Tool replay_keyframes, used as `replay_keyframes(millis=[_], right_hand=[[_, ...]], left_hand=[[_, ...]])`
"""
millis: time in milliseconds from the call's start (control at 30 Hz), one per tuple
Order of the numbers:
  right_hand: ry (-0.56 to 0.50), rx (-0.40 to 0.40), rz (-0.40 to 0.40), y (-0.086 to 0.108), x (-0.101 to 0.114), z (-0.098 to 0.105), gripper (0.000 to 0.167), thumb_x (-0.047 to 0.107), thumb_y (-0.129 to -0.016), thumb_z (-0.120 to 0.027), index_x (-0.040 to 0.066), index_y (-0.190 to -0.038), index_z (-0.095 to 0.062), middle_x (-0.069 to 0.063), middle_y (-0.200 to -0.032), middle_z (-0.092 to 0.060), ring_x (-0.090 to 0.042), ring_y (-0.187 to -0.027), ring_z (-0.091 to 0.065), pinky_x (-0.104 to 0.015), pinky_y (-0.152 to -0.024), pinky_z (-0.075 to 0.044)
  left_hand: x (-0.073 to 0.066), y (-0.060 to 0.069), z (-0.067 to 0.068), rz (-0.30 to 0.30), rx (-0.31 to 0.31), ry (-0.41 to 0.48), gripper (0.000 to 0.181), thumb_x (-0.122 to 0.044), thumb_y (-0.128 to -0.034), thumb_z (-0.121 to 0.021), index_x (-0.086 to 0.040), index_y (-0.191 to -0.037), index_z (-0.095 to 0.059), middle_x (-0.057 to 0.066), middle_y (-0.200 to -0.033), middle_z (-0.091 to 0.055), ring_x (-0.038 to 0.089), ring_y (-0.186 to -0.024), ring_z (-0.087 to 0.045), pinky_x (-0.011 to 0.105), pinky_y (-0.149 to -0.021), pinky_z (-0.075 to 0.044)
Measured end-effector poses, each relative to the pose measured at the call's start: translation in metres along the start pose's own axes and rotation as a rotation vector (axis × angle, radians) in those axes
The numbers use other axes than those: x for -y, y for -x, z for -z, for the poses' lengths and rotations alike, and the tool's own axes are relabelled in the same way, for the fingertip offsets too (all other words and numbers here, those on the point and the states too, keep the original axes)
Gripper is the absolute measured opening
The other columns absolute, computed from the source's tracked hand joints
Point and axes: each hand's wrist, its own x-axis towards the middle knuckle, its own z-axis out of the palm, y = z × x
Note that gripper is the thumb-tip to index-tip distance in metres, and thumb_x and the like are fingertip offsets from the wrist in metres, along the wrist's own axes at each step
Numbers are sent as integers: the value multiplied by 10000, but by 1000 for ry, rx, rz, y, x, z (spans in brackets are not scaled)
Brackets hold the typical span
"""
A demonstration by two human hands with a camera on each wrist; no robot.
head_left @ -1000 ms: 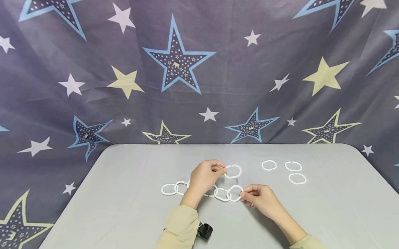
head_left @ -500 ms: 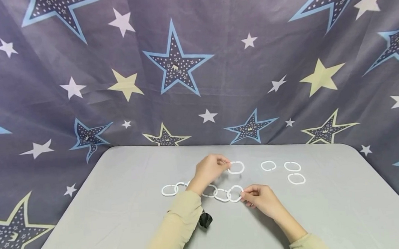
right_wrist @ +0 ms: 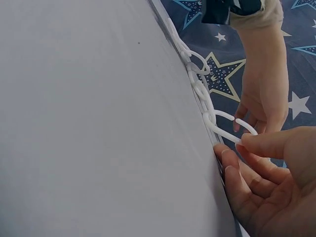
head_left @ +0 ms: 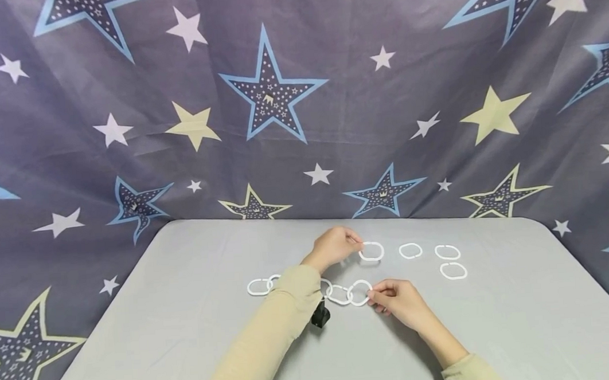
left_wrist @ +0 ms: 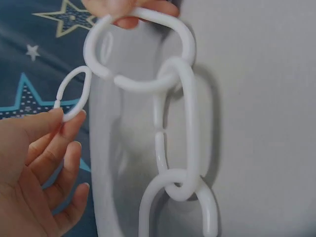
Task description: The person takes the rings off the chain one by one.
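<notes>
A: Where did the loose white link (head_left: 382,251) lie?

B: Off the bench (head_left: 518,328), it seemed, on the far side of the chain (head_left: 340,304) and slightly to the right of its end link (head_left: 360,305), near it but apart.

A: And its long axis?

B: Roughly left to right in the head view. The end link looked rounder there, so I couldn't tell its axis; the right wrist view showed its gap on the far side.

A: Which hand was nearer which?

B: The left hand (head_left: 335,246) pinched the loose white link by its left end. The right hand (head_left: 400,302), nearer the person, pinched the end link at its right.

A: Farther out?

B: The chain ran left, partly hidden beneath the left sleeve (head_left: 275,323). Three spare links (head_left: 410,258) lay to the right.

A: What mattered most?

B: That near-to-far offset between both pinched links, I'd judge.
</notes>
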Motion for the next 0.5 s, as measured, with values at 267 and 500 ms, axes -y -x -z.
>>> replay_keyframes(millis=[267,500], right_hand=[[3,-7,-10,1,2,2,183,78,-924,-674,-104,-941,-679,-135,-789,-712,-177,-637,-632,-252,-540,-506],[-15,3,9,1,1,1,176,63,-924,-669,-112,-934,-673,-148,-790,-710,-171,-628,-628,-247,-538,-505]], left_hand=[[-2,-12,-7,63,58,85,132,-238,-910,-708,-158,-995,-768,-35,-820,-706,270,-721,-677,235,-583,-437],[-4,-18,-14,85,47,13,120,-252,-887,-731,-181,-966,-787,-99,-792,-698,99,-637,-583,237,-614,-436]])
